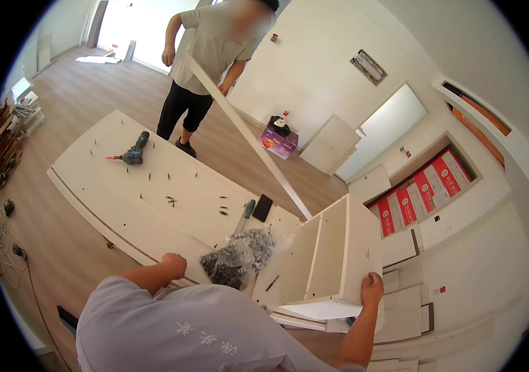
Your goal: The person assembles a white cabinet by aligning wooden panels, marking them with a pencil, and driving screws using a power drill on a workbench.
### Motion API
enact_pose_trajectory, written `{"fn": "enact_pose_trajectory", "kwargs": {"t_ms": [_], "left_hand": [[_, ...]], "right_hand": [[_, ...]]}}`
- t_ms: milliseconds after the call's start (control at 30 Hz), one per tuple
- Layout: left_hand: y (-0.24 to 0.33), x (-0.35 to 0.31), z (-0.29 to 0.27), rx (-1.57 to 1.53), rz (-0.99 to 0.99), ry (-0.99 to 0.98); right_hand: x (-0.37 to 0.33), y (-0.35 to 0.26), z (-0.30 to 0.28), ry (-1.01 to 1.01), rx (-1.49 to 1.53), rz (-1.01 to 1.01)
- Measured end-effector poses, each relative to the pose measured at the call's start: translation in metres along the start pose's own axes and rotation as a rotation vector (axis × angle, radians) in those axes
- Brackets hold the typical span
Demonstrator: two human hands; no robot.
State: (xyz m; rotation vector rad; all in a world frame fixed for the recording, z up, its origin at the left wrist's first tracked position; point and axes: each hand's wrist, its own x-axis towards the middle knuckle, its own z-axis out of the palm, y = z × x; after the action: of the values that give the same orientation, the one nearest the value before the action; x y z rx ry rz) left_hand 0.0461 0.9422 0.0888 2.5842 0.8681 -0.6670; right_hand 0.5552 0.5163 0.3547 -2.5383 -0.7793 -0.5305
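Note:
My left hand is closed and rests at the near edge of a large white panel. Whatever lies inside its fingers, if anything, is hidden. At the side of a small white cabinet frame, my right hand is closed, with a small greyish piece showing at its fingers. The frame stands on the right end of the work surface. Between my hands lies a clear plastic bag full of small dark and silvery fittings. A thin dark pin-like piece lies beside the frame.
On the panel lie a cordless drill, a screwdriver, a black phone and several upright pins. Across the panel a person holds a long white strip. A purple box stands behind; cables lie at left.

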Motion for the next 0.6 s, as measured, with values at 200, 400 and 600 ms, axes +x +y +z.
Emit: {"fn": "enact_pose_trajectory", "kwargs": {"t_ms": [200, 400, 600], "left_hand": [[-0.092, 0.099, -0.025, -0.024, 0.152, 0.198], [-0.090, 0.098, -0.167, -1.474, -0.061, 0.450], [-0.102, 0.085, -0.267, -1.703, -0.043, 0.879]], "right_hand": [[0.014, -0.021, 0.009, 0.003, 0.030, -0.051], [0.001, -0.006, 0.002, 0.013, 0.040, 0.022], [-0.002, -0.008, 0.001, 0.027, 0.000, -0.041]]}}
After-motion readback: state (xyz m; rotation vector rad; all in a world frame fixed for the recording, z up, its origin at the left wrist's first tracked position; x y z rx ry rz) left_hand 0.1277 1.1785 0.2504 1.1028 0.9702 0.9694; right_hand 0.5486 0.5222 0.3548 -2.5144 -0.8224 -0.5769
